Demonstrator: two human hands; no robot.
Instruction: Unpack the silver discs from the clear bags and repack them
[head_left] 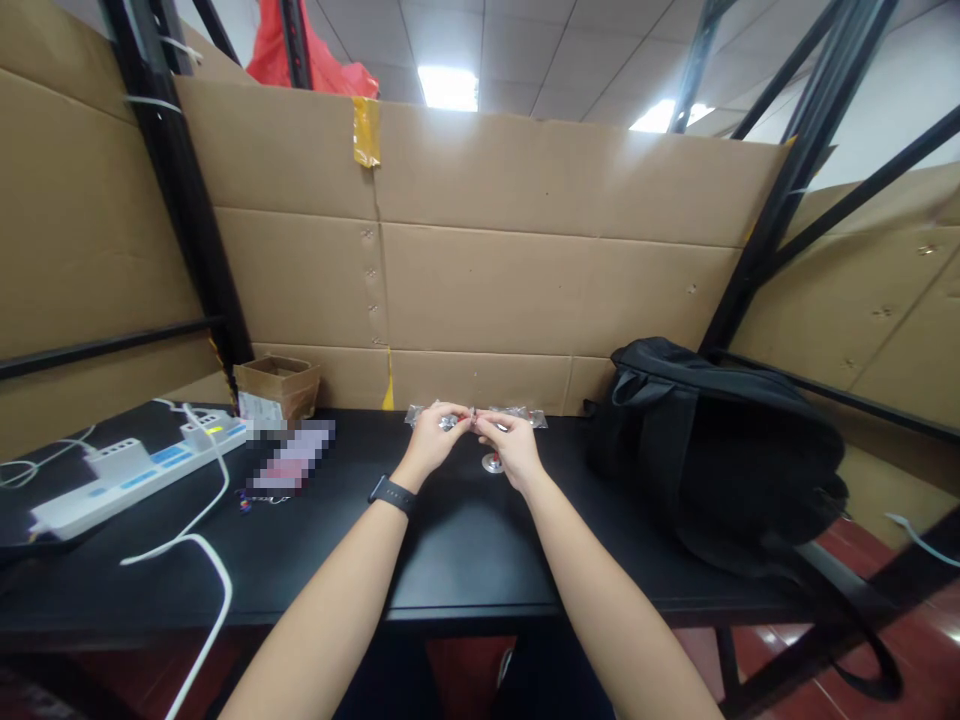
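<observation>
My left hand [433,436] and my right hand [513,446] meet fingertip to fingertip above the black table. Both are closed in a pinch on a tiny reddish piece [473,420], too small to name. Just under my right hand lies a small round silvery disc [492,463] with a red spot on it. Behind the hands are clear plastic packets [529,416] with small shiny and reddish bits inside, partly hidden by my fingers. A dark watch [393,495] is on my left wrist.
A black backpack [720,450] fills the table's right side, its strap hanging over the edge. On the left are a white power strip [142,474] with cables, a small cardboard box [279,385] and a blurred-out flat item [292,458]. Cardboard panels [480,280] wall the back.
</observation>
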